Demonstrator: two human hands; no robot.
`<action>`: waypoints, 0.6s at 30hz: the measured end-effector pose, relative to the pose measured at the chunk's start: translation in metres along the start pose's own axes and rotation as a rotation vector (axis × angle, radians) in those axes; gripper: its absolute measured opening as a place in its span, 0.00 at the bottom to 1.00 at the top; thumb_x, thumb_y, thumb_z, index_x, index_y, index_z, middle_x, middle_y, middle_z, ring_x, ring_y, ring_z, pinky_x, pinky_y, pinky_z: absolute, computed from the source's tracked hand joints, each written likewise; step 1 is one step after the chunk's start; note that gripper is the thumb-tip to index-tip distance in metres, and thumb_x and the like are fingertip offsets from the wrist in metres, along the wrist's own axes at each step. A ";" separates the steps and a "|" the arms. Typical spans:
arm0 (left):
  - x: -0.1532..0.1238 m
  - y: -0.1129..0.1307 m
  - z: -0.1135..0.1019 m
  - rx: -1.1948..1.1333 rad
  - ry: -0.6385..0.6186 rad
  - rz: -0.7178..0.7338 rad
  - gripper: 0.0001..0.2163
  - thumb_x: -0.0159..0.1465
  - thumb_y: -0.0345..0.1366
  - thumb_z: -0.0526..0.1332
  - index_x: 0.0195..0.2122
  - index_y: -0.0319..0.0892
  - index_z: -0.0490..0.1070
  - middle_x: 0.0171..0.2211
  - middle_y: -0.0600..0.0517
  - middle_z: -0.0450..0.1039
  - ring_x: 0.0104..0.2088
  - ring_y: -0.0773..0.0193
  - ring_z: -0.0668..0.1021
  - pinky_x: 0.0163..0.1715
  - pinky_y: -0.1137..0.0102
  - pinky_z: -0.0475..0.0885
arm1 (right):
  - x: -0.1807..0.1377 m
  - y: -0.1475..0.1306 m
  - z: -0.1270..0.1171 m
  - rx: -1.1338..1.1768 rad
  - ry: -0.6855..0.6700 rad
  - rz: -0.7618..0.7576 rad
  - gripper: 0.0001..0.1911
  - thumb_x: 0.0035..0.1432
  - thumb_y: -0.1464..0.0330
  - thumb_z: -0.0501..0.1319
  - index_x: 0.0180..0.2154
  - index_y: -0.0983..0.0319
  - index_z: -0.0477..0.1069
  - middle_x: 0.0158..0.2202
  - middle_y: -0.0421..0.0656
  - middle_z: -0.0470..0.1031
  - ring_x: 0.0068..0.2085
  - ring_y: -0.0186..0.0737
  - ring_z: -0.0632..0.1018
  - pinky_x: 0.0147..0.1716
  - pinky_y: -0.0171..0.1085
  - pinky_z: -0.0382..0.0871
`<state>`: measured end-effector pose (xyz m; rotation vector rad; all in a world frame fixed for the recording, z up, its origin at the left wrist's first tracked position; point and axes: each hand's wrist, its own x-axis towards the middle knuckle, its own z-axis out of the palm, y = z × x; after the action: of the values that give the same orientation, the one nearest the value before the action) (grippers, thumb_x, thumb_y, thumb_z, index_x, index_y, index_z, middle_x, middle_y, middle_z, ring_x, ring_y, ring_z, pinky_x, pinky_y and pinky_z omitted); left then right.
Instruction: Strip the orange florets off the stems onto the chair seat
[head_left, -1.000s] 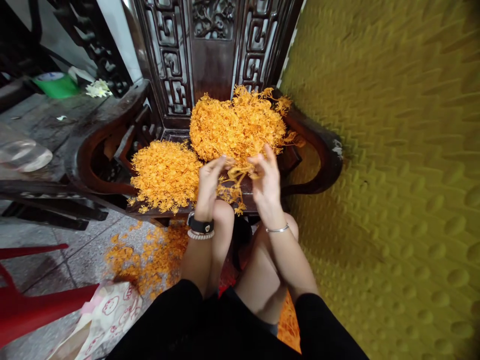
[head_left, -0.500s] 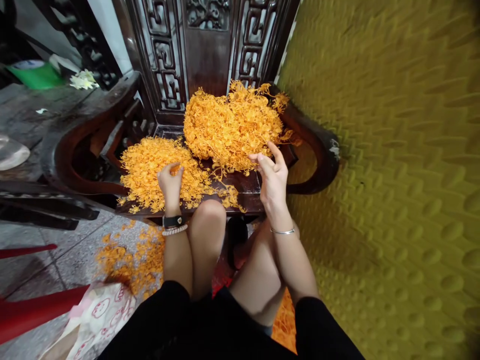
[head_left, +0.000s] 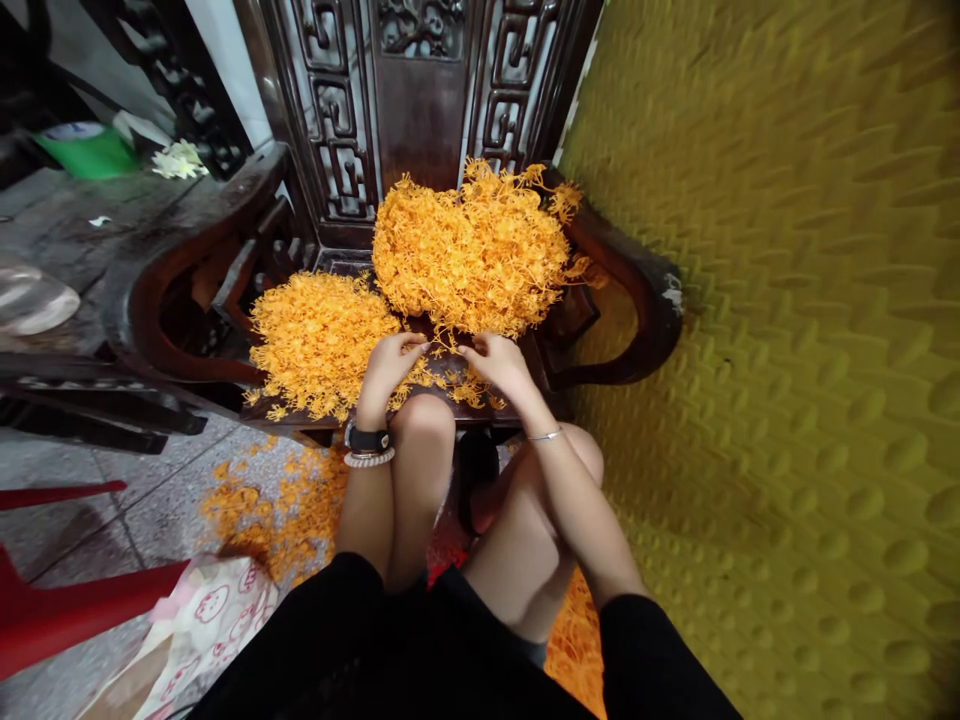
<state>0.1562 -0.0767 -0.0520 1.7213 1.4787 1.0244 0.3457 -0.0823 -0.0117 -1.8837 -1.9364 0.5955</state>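
Note:
Over the front of the dark wooden chair seat [head_left: 538, 350], my left hand [head_left: 391, 368] and my right hand [head_left: 498, 362] are close together, both with thumb and fingers pinched. A thin branched orange plastic sprig [head_left: 445, 342] shows between the fingertips, and my right hand appears to pinch it. What my left fingers hold is too small to make out. Beside my left hand lies a low heap of small orange pieces [head_left: 315, 335]. Behind both hands sits a bigger heap of branched orange sprigs [head_left: 472, 255]. Some loose orange bits [head_left: 474, 388] lie near the seat's front edge.
Curved wooden armrests [head_left: 637, 370] flank the seat. A yellow textured wall [head_left: 780, 330] rises close on the right. At left, a dark table [head_left: 52, 215] bears a green roll [head_left: 88, 150] and a white flower [head_left: 180, 160]. Orange pieces [head_left: 277, 510] litter the floor by a printed bag [head_left: 202, 630].
My left hand has moved right, away from the low heap. My right hand has come left and down from the bigger heap, so the two are now near each other.

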 end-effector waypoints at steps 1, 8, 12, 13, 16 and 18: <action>0.000 -0.003 0.000 0.079 -0.045 -0.028 0.11 0.60 0.41 0.59 0.37 0.43 0.78 0.38 0.46 0.78 0.37 0.57 0.77 0.41 0.66 0.69 | 0.003 -0.002 0.008 -0.119 -0.027 0.040 0.20 0.55 0.53 0.60 0.39 0.64 0.73 0.43 0.55 0.77 0.45 0.49 0.77 0.43 0.42 0.66; -0.001 -0.015 0.003 0.353 -0.350 -0.135 0.14 0.60 0.35 0.59 0.47 0.44 0.75 0.54 0.46 0.71 0.57 0.51 0.69 0.58 0.60 0.59 | 0.021 -0.012 0.047 -0.298 -0.094 0.133 0.08 0.53 0.71 0.62 0.35 0.69 0.74 0.39 0.56 0.78 0.45 0.51 0.77 0.53 0.51 0.56; -0.003 -0.016 0.005 0.374 -0.369 -0.208 0.11 0.59 0.37 0.61 0.42 0.44 0.77 0.52 0.44 0.73 0.58 0.43 0.67 0.58 0.48 0.54 | 0.021 -0.017 0.032 -0.272 0.004 0.051 0.10 0.57 0.75 0.55 0.35 0.67 0.75 0.37 0.54 0.79 0.42 0.49 0.78 0.49 0.46 0.58; -0.003 -0.016 0.004 0.370 -0.352 -0.216 0.11 0.59 0.38 0.61 0.41 0.43 0.77 0.50 0.43 0.74 0.57 0.41 0.67 0.57 0.45 0.53 | 0.019 -0.019 0.026 -0.255 0.044 0.022 0.11 0.59 0.74 0.53 0.37 0.67 0.74 0.37 0.54 0.78 0.42 0.49 0.77 0.48 0.44 0.59; -0.002 -0.011 0.002 0.339 -0.267 -0.208 0.13 0.62 0.42 0.58 0.43 0.44 0.77 0.49 0.43 0.74 0.56 0.42 0.69 0.57 0.43 0.52 | 0.009 -0.020 0.008 -0.197 0.162 -0.051 0.16 0.62 0.71 0.48 0.40 0.67 0.73 0.36 0.54 0.78 0.40 0.48 0.77 0.43 0.41 0.60; -0.001 -0.005 0.000 0.231 -0.166 -0.167 0.16 0.64 0.44 0.54 0.48 0.45 0.74 0.51 0.44 0.73 0.56 0.47 0.69 0.58 0.47 0.53 | 0.002 -0.017 0.000 -0.151 0.214 -0.096 0.17 0.63 0.70 0.46 0.41 0.67 0.72 0.35 0.52 0.78 0.36 0.45 0.76 0.38 0.38 0.61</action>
<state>0.1538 -0.0766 -0.0561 1.7573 1.6505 0.6293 0.3313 -0.0806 -0.0027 -1.8449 -1.9629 0.2153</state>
